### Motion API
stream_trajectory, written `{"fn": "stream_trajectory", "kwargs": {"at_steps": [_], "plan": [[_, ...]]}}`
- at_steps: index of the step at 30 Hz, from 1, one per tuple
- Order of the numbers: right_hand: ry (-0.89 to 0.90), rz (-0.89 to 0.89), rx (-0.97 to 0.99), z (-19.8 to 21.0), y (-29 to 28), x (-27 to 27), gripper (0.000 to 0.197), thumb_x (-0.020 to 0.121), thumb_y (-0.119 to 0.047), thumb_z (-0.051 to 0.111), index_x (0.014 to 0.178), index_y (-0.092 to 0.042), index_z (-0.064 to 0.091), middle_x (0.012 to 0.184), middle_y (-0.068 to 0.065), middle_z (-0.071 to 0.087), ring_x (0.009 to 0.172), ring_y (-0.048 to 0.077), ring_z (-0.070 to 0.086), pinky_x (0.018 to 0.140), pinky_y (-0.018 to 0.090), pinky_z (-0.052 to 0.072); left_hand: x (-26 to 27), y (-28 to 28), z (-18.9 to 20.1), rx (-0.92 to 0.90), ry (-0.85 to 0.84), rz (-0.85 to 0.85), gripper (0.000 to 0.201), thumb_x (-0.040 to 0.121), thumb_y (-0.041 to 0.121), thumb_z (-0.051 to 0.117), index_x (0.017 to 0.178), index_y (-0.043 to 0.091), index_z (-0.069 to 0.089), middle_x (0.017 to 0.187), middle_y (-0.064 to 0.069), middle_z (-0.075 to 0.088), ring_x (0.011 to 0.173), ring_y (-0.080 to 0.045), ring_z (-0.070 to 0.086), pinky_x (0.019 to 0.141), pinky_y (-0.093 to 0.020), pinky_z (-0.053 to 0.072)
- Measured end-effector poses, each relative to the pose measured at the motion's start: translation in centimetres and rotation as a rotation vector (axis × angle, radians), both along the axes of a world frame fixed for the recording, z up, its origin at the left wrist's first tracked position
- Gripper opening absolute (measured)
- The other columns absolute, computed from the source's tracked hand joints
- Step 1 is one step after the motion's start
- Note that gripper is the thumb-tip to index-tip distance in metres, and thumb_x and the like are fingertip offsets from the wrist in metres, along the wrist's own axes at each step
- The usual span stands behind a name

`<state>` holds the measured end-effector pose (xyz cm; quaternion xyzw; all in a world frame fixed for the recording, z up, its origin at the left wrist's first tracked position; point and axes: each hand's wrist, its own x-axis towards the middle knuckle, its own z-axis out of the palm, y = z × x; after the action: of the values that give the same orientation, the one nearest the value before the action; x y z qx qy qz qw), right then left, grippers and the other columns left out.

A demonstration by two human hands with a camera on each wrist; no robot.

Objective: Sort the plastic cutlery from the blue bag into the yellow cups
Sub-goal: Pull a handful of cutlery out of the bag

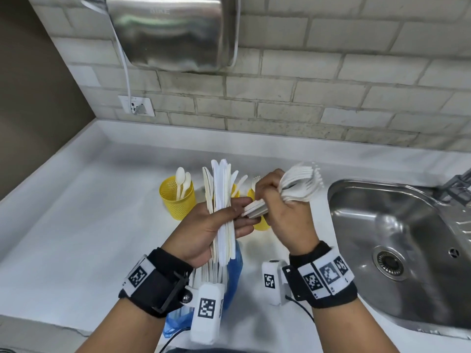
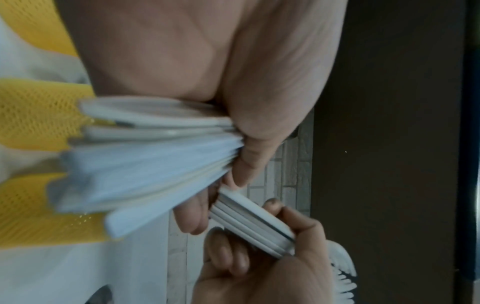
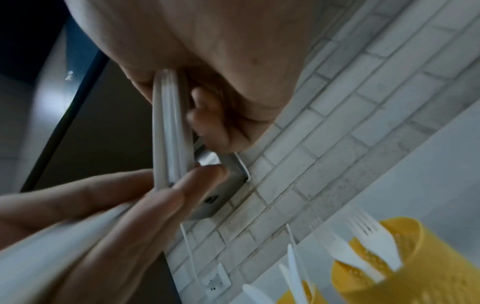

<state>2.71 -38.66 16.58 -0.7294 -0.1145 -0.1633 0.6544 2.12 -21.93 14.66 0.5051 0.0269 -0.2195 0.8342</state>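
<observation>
My left hand (image 1: 219, 222) grips an upright bundle of white plastic knives (image 1: 221, 197) above the counter; the left wrist view shows the bundle's handle ends (image 2: 145, 160). My right hand (image 1: 277, 200) grips a bunch of white forks (image 1: 300, 184), tines pointing right; their handle ends (image 1: 254, 211) touch my left fingertips (image 1: 248, 201). Three yellow mesh cups stand behind the hands: the left cup (image 1: 175, 197) holds spoons, the middle cup (image 1: 235, 191) knives, the right cup (image 3: 405, 265) forks. The blue bag (image 1: 233, 273) lies under my left wrist.
A steel sink (image 1: 397, 240) is set into the white counter (image 1: 76, 225) on the right. A metal hand dryer (image 1: 173, 31) hangs on the brick wall above, its cord running to a wall socket (image 1: 136, 105).
</observation>
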Motion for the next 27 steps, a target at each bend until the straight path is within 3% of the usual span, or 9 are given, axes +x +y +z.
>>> {"fn": "stream_trajectory", "kwargs": {"at_steps": [3,6,8,12,15,18,22,24,27], "plan": [[0.171,0.001,0.262,0.0,-1.4,0.7,0.018,0.084,-0.011,0.050,0.066,-0.009,0.054,0.067,0.000,0.054,0.042,0.020,0.048,0.045,0.025,0.031,0.0,-0.5,0.2,0.124,-0.151,-0.003,0.028,0.100,0.003,0.057,0.127,0.002,0.066,0.116,-0.023,0.074,0.109,-0.035,0.072,0.096,-0.039,0.059],[0.295,-0.052,0.537,0.4,-2.5,1.4,0.020,0.090,-0.013,0.054,0.071,-0.010,0.058,0.064,0.004,0.052,0.041,0.015,0.046,0.048,0.031,0.034,0.3,-0.8,-0.1,0.351,-0.389,0.048,0.025,0.103,0.002,0.056,0.125,0.005,0.067,0.117,-0.010,0.077,0.113,-0.025,0.072,0.103,-0.039,0.055],[0.289,-0.027,0.642,0.8,-3.0,1.9,0.022,0.095,-0.006,0.047,0.074,-0.007,0.052,0.064,0.007,0.048,0.038,0.017,0.042,0.047,0.031,0.034,0.4,-0.9,-0.3,0.452,-0.499,0.072,0.024,0.103,0.005,0.057,0.124,0.007,0.069,0.119,-0.004,0.077,0.116,-0.019,0.071,0.107,-0.042,0.053],[0.331,0.071,0.779,0.8,-3.8,2.8,0.028,0.105,-0.019,0.047,0.079,-0.009,0.054,0.063,0.006,0.046,0.041,0.015,0.042,0.050,0.028,0.049,0.4,-1.5,-0.3,0.559,-0.614,0.113,0.022,0.102,0.024,0.061,0.119,0.019,0.073,0.119,0.005,0.076,0.119,-0.016,0.068,0.109,-0.049,0.050],[0.360,0.121,0.794,0.4,-4.0,3.2,0.033,0.102,-0.034,0.051,0.081,-0.011,0.056,0.061,0.006,0.041,0.043,0.012,0.042,0.056,0.028,0.055,0.6,-1.9,-0.1,0.595,-0.637,0.141,0.028,0.099,0.034,0.060,0.119,0.021,0.074,0.118,0.007,0.076,0.119,-0.013,0.068,0.109,-0.048,0.050],[0.362,0.139,0.765,0.2,-4.0,3.3,0.031,0.093,-0.039,0.054,0.082,-0.010,0.055,0.066,0.004,0.043,0.044,0.009,0.042,0.057,0.027,0.058,0.9,-1.8,-0.4,0.589,-0.626,0.153,0.022,0.101,0.025,0.061,0.118,0.019,0.074,0.118,0.006,0.076,0.118,-0.015,0.069,0.107,-0.049,0.051],[0.329,0.120,0.710,-0.3,-4.6,3.7,0.017,0.090,-0.025,0.061,0.088,-0.008,0.056,0.069,0.001,0.052,0.047,0.009,0.045,0.062,0.030,0.060,1.1,-1.1,-1.0,0.500,-0.543,0.211,0.023,0.103,0.004,0.057,0.117,0.010,0.073,0.119,-0.004,0.076,0.116,-0.023,0.071,0.104,-0.050,0.053],[0.319,0.088,0.647,-0.8,-5.2,3.9,0.007,0.094,-0.012,0.063,0.088,-0.008,0.060,0.068,0.001,0.055,0.049,0.011,0.047,0.069,0.034,0.061,1.2,-0.7,-1.1,0.426,-0.467,0.241,0.022,0.103,0.003,0.054,0.119,0.005,0.069,0.117,-0.008,0.077,0.114,-0.026,0.072,0.103,-0.048,0.055],[0.313,0.040,0.587,-1.3,-6.2,4.3,0.012,0.096,0.003,0.061,0.088,-0.006,0.063,0.071,0.004,0.056,0.051,0.014,0.049,0.078,0.043,0.061,1.3,-0.3,-1.2,0.367,-0.413,0.275,0.022,0.103,0.003,0.053,0.122,0.001,0.066,0.115,-0.012,0.077,0.112,-0.029,0.072,0.101,-0.045,0.056]]}}
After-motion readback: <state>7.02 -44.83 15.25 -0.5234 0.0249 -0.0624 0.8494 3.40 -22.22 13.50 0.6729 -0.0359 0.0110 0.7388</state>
